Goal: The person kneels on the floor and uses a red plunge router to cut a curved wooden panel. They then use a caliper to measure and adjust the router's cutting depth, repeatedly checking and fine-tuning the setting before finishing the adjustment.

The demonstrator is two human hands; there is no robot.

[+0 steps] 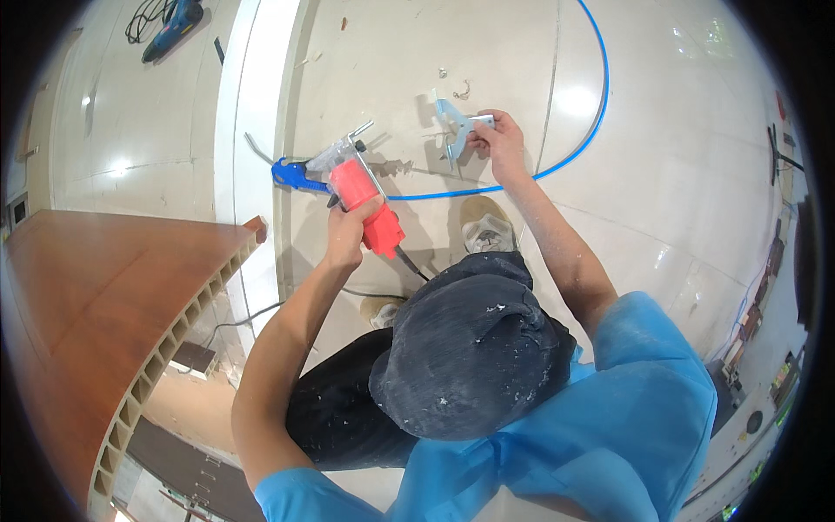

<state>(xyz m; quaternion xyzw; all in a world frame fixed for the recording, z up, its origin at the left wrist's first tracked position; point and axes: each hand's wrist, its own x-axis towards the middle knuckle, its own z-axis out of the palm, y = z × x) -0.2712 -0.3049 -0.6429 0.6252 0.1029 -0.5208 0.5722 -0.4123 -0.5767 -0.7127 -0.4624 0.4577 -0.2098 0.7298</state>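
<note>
Blue shirt [600, 444] nearest, the left hand [352, 230] grips a red power tool [352, 184] and the right hand [498, 139], well apart, pinches a metal bracket [452, 113], both taken up, contact not yet made.

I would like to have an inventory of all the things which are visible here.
red power tool: 1, red with clear base, in left hand
bracket: 1, silver, in right hand
blue nozzle tool: 1, blue, beside the clear base
hose: 1, blue, curving across floor
corded tool: 1, blue, upper left
hollow-edged panel: 1, brown, left
strip: 1, white, left of red power tool
tiled floor: 1, pale, beneath
right-edge clutter: too blurred to count
shoes: 2, tan, below the hands
trousers: 1 pair, dark, lower centre
shirt: 1, light blue, bottom
left hand: 1, bare, centre-left
right hand: 1, bare, upper centre
</note>
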